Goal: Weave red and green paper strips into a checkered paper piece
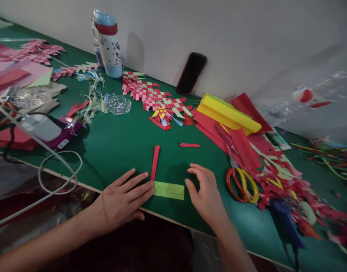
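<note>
My left hand (121, 198) lies flat near the table's front edge. Its fingertips press the left end of the light green paper strips (169, 190), where a red paper strip (155, 162) stands out at a right angle away from me. Whether the strips are woven together under the fingers is hidden. Just off the right end of the green strips is my right hand (203, 187), thumb and curved fingers apart, with nothing between them. Another short red strip (189, 145) lies on the table beyond it.
Scissors (234, 170) with red and yellow handles lie right of my right hand, beside paper scraps (278, 177) and a blue tool (288, 223). Behind are woven paper pieces (151, 94), a phone (192, 73) and a bottle (109, 49). A white cable (58, 153) loops at left.
</note>
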Action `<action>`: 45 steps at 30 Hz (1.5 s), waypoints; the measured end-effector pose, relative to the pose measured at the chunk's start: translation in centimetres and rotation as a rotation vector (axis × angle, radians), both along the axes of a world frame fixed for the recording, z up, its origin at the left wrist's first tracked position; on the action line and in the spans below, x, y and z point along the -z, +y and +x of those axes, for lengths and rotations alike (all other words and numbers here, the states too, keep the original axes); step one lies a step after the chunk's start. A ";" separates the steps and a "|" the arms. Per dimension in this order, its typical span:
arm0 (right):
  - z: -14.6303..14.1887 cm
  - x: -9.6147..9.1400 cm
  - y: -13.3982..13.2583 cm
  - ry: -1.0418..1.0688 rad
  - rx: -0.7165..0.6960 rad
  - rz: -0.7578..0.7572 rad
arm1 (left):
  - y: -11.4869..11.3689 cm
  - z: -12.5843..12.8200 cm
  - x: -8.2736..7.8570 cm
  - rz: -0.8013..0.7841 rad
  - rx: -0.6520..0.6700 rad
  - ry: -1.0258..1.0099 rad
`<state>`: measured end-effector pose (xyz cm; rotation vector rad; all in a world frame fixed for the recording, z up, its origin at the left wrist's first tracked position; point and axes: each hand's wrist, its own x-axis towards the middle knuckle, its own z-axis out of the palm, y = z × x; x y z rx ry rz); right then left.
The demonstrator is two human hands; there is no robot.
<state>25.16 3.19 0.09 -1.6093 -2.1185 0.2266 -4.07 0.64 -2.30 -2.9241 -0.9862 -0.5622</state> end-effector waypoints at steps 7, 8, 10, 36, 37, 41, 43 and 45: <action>3.3 -1.3 8.2 -0.065 0.028 0.005 | 0.3 -0.2 -0.7 -0.021 0.039 0.047; 3.4 -1.2 9.2 -0.067 0.026 -0.012 | 0.4 -0.3 -0.9 -0.034 0.050 0.046; 3.4 -0.9 10.8 -0.068 0.017 -0.044 | 0.5 -0.4 -1.2 -0.072 0.071 0.028; 0.6 -2.4 -4.2 0.416 0.255 -0.235 | 0.8 -0.7 -1.3 -0.249 0.037 -0.088; 0.5 -2.4 -4.7 0.392 0.268 -0.217 | 0.8 -0.7 -1.3 -0.254 0.033 -0.084; 0.3 -2.3 -6.1 0.378 0.261 -0.228 | 0.8 -0.7 -1.4 -0.249 0.039 -0.073; 0.3 -2.1 -6.6 0.404 0.243 -0.248 | 0.8 -0.7 -1.4 -0.228 0.048 -0.076; 0.3 -1.8 -6.9 0.418 0.236 -0.275 | 0.8 -0.6 -1.2 -0.208 0.052 -0.088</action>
